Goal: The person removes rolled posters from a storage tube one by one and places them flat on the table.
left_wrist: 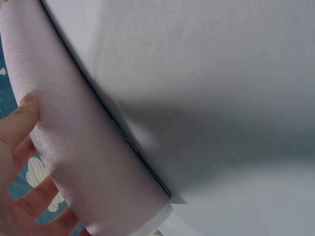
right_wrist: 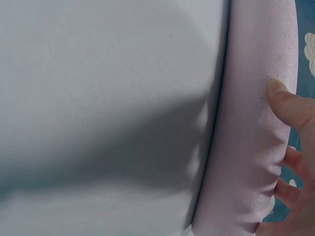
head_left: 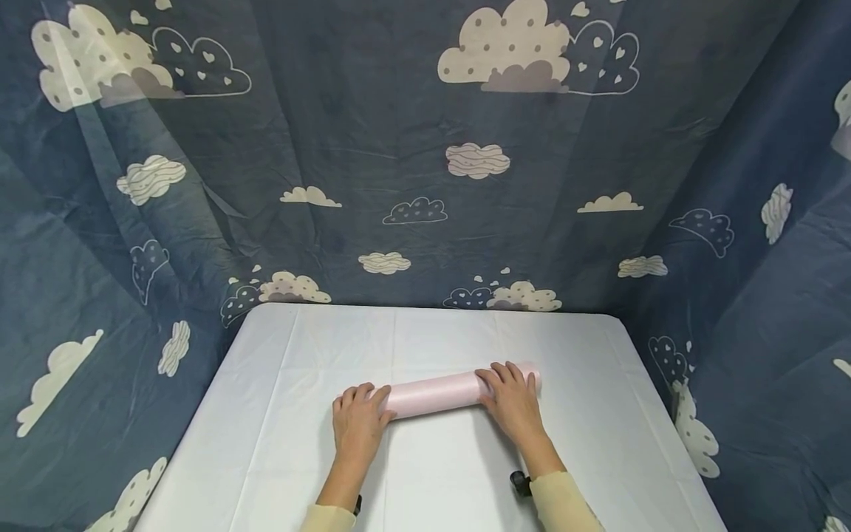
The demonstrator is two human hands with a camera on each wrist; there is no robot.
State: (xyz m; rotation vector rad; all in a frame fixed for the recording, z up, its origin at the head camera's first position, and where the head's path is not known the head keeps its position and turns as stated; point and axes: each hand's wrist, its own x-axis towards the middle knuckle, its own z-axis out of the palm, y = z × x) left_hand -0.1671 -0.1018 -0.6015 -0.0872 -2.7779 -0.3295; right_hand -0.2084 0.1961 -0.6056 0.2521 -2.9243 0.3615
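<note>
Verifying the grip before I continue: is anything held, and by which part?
Yes, a pink roll, held near both ends: the left hand grips it near its left end, the right hand near its right.

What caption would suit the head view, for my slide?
Left hand and right hand grip a pink roll on a white table, before a blue cloud-patterned curtain.

Makeshift booth of cloud-print curtains (head_left: pixel 372 118)
</note>
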